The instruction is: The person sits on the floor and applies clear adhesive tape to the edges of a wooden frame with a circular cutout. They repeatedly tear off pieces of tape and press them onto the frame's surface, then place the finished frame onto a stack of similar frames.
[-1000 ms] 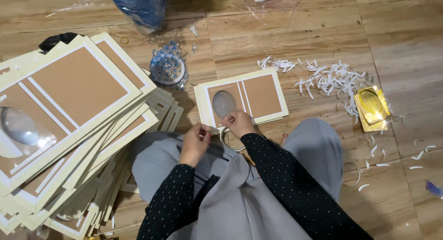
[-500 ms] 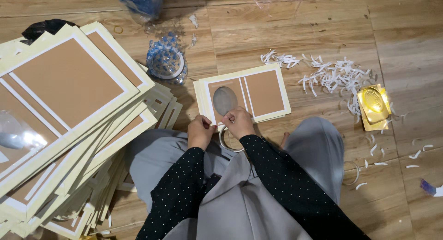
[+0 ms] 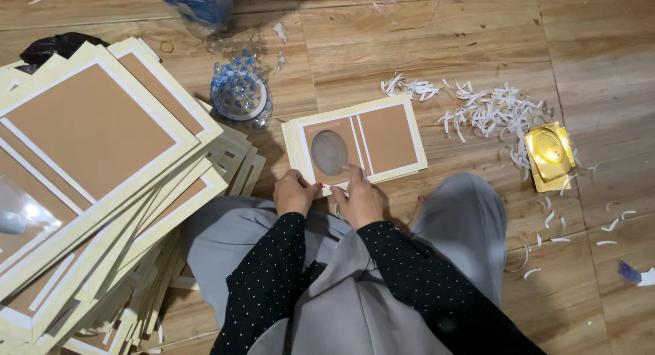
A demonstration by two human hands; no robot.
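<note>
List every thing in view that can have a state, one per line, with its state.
small card stack: flat on the floor, top card showing an oval window
left hand: at the stack's near edge, fingers curled
right hand: fingertip pressed on the top card below the oval
large card pile: fanned out, leaning
paper strips: scattered loose
gold tray: lying flat
blue plastic bag: crumpled, partly out of view
</note>
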